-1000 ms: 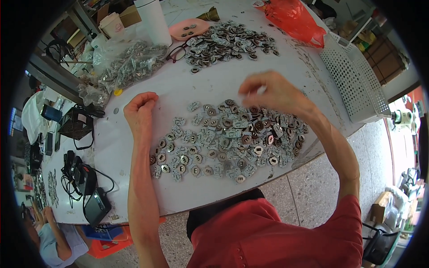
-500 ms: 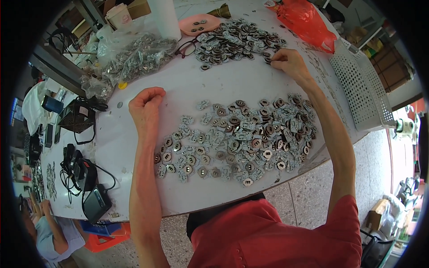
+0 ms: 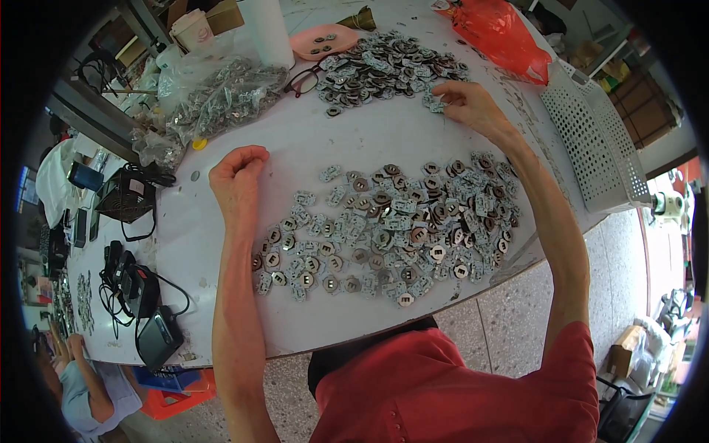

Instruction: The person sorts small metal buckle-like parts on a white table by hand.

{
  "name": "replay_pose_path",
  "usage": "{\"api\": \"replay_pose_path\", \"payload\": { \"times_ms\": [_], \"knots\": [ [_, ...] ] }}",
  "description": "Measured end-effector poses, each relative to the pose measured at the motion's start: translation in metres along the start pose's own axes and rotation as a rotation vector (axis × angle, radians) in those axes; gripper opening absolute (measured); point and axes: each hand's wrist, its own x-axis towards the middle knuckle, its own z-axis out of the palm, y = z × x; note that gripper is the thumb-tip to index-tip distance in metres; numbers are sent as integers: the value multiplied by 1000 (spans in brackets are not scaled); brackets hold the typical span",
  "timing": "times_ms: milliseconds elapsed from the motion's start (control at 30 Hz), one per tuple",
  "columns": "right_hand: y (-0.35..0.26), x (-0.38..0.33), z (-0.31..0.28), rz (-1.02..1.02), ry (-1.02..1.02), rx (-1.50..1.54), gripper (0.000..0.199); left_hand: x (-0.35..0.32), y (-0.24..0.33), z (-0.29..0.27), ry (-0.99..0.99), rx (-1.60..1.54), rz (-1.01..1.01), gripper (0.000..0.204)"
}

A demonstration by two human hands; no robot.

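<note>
Silver-grey metal shows in a small piece [image 3: 433,105] at the fingertips of the right hand [image 3: 476,109], just beside the right near edge of the far pile [image 3: 388,70] of similar parts. Half a second ago darker discs showed at those fingertips, slightly farther to the right; a second ago this hand was over the near pile [image 3: 391,229]. Its thumb and index finger are bent around the piece, but I cannot tell whether they grip it or merely touch it. The left hand [image 3: 238,181] matches both earlier frames: curled into a loose fist at the left far side of the near pile, its inside hidden. Both piles lie on the white table [image 3: 295,140], well apart. Left of the far pile are eyeglasses [image 3: 303,81] and, farther back, a pink dish [image 3: 342,43] bearing a few discs; farther left lies a clear plastic bag [image 3: 225,96] of metal parts. On the right stands a white perforated basket [image 3: 591,140], with a red bag [image 3: 502,37] farther back.
</note>
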Motion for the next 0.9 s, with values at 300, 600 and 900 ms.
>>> {"api": "replay_pose_path", "payload": {
  "times_ms": [300,600,900],
  "knots": [
    [-13,0,27,-142,44,-472,34,0,1,-1,-15,-7,7,16],
    [-43,3,52,-144,52,-672,18,1,-6,-3,-27,-30,29,18],
    [-50,-12,41,-122,221,-273,16,2,-1,2,-43,-35,36,17]
  ]
}}
